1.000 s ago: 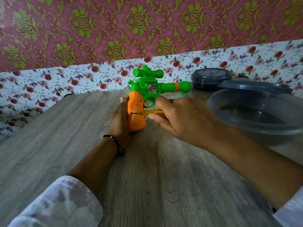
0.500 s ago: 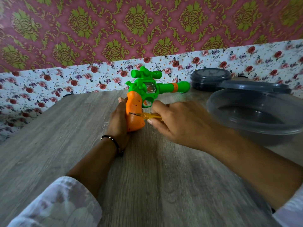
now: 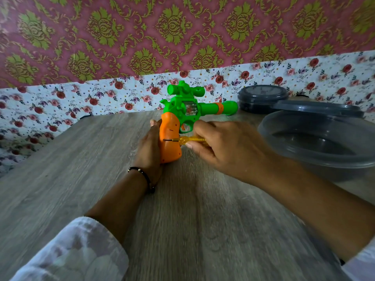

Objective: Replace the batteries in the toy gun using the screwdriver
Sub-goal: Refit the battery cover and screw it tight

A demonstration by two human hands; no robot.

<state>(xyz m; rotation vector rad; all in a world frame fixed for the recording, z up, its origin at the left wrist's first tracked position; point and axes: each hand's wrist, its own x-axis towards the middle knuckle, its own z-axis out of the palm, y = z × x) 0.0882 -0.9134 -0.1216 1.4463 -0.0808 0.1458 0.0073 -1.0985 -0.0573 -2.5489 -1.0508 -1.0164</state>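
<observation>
Toy gun (image 3: 183,116) stands grip-down on the wooden surface (image 3: 81,163), left hand (image 3: 149,151) wrapped behind its orange grip; right hand (image 3: 227,147) pinches the yellow screwdriver (image 3: 187,140), tip against the grip

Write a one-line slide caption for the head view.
Left hand steadies the toy gun upright on the table while the right hand drives a yellow screwdriver into its orange grip.

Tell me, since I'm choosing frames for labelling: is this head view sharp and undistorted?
Head view: toy gun and screwdriver reasonably sharp; table foreground and sleeves smeared by blur; wide-angle bends the wall border; lighting dim, no glare.
</observation>
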